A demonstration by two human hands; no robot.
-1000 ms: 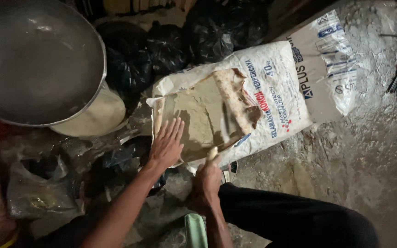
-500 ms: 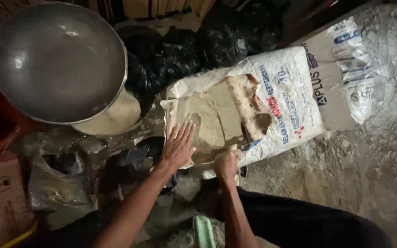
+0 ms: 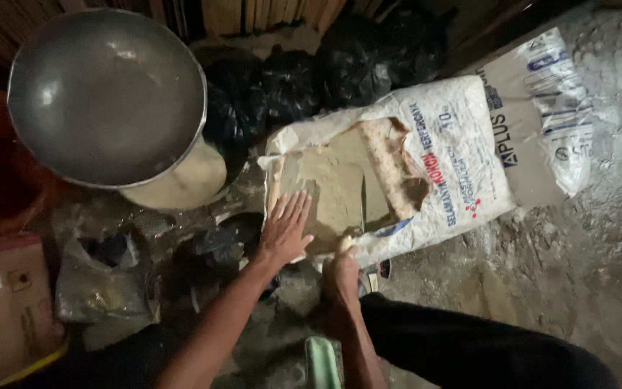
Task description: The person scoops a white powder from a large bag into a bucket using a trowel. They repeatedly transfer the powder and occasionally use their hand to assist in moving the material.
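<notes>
A white paper sack lies on the ground, torn open at its near end, with grey-tan powder showing inside. My left hand rests flat, fingers spread, on the sack's torn near-left edge. My right hand is closed around the pale handle of a trowel, just in front of the sack's opening. The flat trowel blade lies on the powder inside the tear.
A large metal bowl sits at the upper left over a pale bucket. Black plastic bags are piled behind the sack. A cardboard box and a clear plastic bag lie at left. The dusty concrete floor spreads right.
My right hand has drawn back toward me with the trowel handle, and the blade now lies flatter on the powder. My left hand stays on the sack edge. The view shifted slightly.
</notes>
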